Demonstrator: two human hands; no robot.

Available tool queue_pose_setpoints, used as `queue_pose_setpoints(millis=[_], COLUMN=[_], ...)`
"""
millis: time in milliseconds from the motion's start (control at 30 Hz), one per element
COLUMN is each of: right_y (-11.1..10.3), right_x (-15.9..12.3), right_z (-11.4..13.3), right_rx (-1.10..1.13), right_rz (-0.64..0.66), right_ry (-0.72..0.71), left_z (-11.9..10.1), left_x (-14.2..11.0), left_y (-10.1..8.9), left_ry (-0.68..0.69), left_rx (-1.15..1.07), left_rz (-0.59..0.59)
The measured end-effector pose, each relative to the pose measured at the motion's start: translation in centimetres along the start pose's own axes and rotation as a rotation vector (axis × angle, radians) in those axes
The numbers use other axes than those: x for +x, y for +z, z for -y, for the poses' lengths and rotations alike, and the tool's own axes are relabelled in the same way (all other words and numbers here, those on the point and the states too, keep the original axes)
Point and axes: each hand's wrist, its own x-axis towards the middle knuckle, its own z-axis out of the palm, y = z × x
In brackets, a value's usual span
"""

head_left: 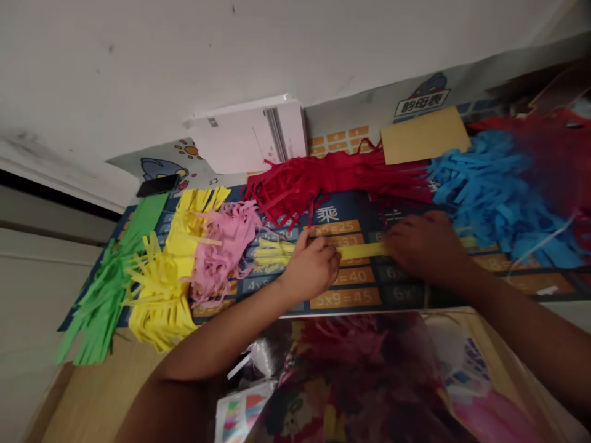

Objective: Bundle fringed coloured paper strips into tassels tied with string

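Observation:
A narrow yellow paper tassel lies lengthwise over the multiplication chart. Its middle is a rolled band, and fringed ends show past both hands. My left hand is closed around the band near the left fringe. Farther right, my right hand is curled over the other part of the band; it is slightly blurred and its fingertips are partly hidden. Just behind the hands lies a red fringed paper bundle. A blue fringed bundle sits close to my right hand.
Pink, yellow and green fringed paper lies at the left. A dark phone, a white box and a yellow paper piece are at the back by the wall.

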Motion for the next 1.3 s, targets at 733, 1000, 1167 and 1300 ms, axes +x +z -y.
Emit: queue_pose_setpoints(millis=[733, 1000, 1167, 1300], right_y=[5.0, 4.6, 5.0, 4.9], right_x=[0.1, 2.0, 1.8, 1.7], right_z=[-0.8, -1.6, -1.7, -1.7], right_rx=[0.287, 0.459, 0.496, 0.515], right_rz=[-0.083, 0.159, 0.101, 0.106], right_ry=[0.009, 0.182, 0.185, 0.198], left_z=[2.1, 1.8, 1.5, 1.7], left_x=[-1.1, -0.4, 0.1, 0.4], left_y=[1.3, 1.7, 1.4, 1.2], left_ry=[-0.201, -0.415, -0.429, -0.445], left_rx=[-0.221, -0.347, -0.313, -0.331], left_rz=[-0.045, 0.006, 0.051, 0.085])
